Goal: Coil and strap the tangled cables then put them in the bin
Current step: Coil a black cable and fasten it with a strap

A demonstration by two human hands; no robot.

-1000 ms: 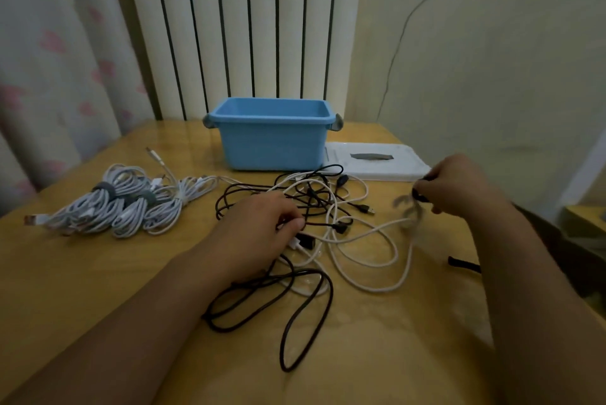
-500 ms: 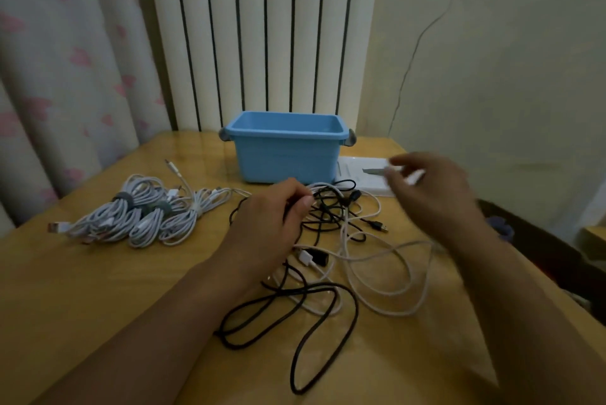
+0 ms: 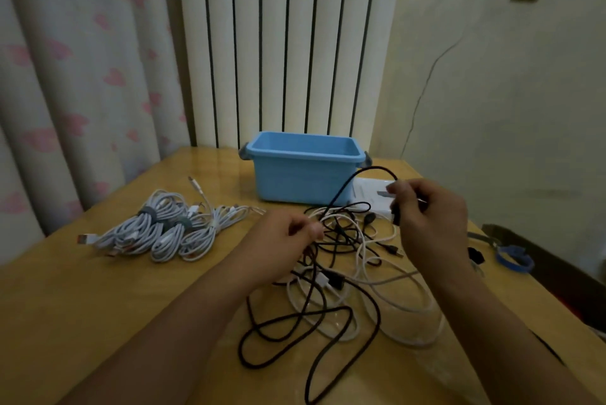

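A tangle of black and white cables lies on the wooden table in front of me. My left hand pinches strands at the tangle's upper left edge. My right hand is raised over the tangle and grips a black cable near its plug end; the cable arches up in front of the bin. The blue plastic bin stands open at the back of the table. Its inside is only partly in view.
Several coiled white cables with grey straps lie at the left. A white flat box with a dark strap on it sits right of the bin. A blue loop lies beyond the table's right edge. A radiator and a curtain stand behind.
My right hand has taken hold of a black cable end and lifted it, forming an arch before the bin. My left hand has shifted slightly up along the tangle. The camera has tilted upward.
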